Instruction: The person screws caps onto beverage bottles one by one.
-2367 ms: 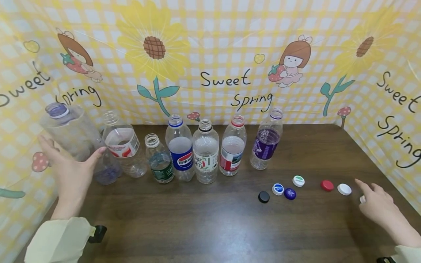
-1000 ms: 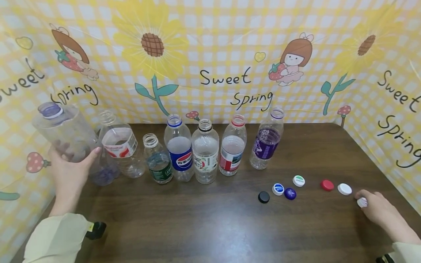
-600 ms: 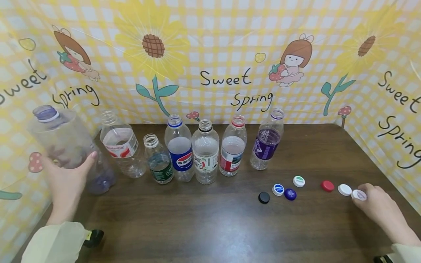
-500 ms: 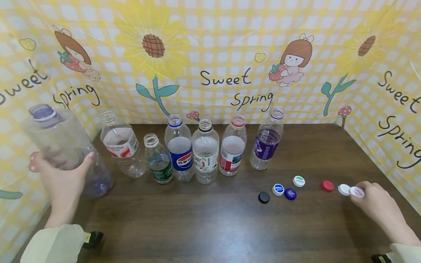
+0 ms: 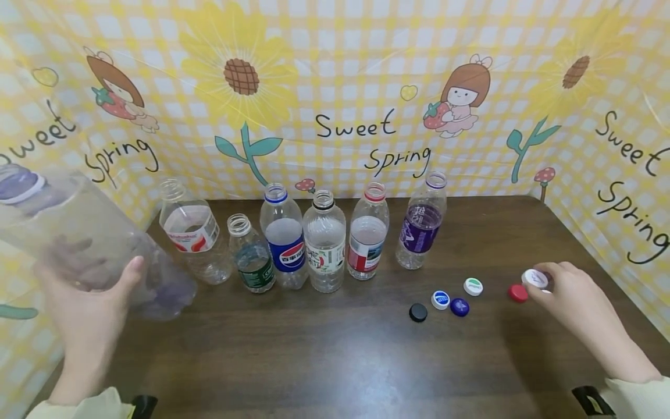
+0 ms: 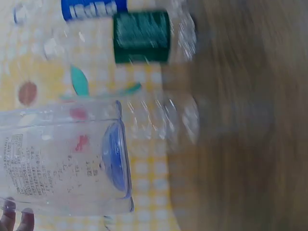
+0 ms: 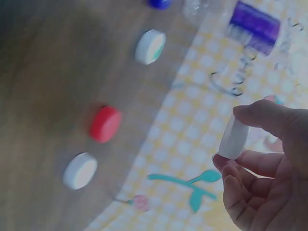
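Note:
My left hand [image 5: 86, 314] grips a large clear bottle [image 5: 89, 227] with an uncapped purple-tinted neck. The bottle leans with its neck to the upper left, and its bluish base [image 6: 114, 156] shows in the left wrist view. At the right, my right hand [image 5: 576, 308] pinches a white bottle cap [image 7: 234, 138] between thumb and fingers, raised over the table. Below it on the table lie a red cap [image 5: 518, 293] and another white cap [image 7: 80, 171], which the held cap and fingers mostly cover in the head view.
Several uncapped bottles stand in a row at the back, from a red-and-white labelled bottle [image 5: 191, 233] to a purple-labelled bottle [image 5: 420, 227]. A black cap [image 5: 418, 312], blue-and-white cap [image 5: 441, 299], purple cap [image 5: 460, 306] and green-and-white cap [image 5: 473, 286] lie before them. Checkered cloth [image 5: 345, 70] hangs behind.
My left hand has taken the large bottle from the row's left end toward me and tilted it. My right hand has picked up the white cap and carried it left, above the other white cap.

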### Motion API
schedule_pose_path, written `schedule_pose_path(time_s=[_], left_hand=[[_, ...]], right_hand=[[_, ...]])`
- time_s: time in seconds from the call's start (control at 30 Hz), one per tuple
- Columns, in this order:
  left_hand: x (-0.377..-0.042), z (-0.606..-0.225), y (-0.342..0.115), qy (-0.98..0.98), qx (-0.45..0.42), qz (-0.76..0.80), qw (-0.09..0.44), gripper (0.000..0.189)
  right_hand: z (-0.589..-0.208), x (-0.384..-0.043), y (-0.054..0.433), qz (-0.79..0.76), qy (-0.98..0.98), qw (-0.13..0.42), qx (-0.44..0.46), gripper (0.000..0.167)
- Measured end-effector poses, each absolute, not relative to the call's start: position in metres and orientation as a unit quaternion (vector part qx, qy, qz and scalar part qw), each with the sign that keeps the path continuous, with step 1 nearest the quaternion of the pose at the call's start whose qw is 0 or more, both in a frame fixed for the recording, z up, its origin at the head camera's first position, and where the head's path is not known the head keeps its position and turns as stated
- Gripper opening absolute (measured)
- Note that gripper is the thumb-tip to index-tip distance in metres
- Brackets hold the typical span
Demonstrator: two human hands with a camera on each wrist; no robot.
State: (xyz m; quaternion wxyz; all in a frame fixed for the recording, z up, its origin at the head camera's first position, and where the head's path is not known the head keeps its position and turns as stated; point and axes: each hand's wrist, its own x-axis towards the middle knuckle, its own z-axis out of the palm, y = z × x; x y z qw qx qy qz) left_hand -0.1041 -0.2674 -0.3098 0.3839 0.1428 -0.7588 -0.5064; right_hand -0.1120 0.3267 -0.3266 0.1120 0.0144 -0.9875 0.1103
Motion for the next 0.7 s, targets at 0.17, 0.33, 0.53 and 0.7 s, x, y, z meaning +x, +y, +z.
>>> schedule_pose_path(time_s=[0.17, 0.33, 0.53, 0.7], left_hand=[[-0.096, -0.304, -0.241, -0.721, 0.028, -0.558, 0.41, 0.085], [-0.086, -0.306, -0.215, -0.774, 0.003, -0.499, 0.389, 0.087], [-0.074, -0.312, -0.175, -0.831, -0.031, -0.466, 0.302, 0.093], [-0.069, -0.319, -0.14, -0.852, -0.104, -0.433, 0.275, 0.095]], right_hand=[[-0.309, -0.111, 0.305, 0.113, -0.987, 0.114, 0.031, 0.042], [-0.29, -0.11, 0.281, 0.113, -0.984, 0.124, 0.051, 0.043], [-0.266, -0.107, 0.259, 0.116, -0.978, 0.149, 0.086, 0.037], [-0.246, -0.107, 0.24, 0.12, -0.971, 0.171, 0.119, 0.032]])
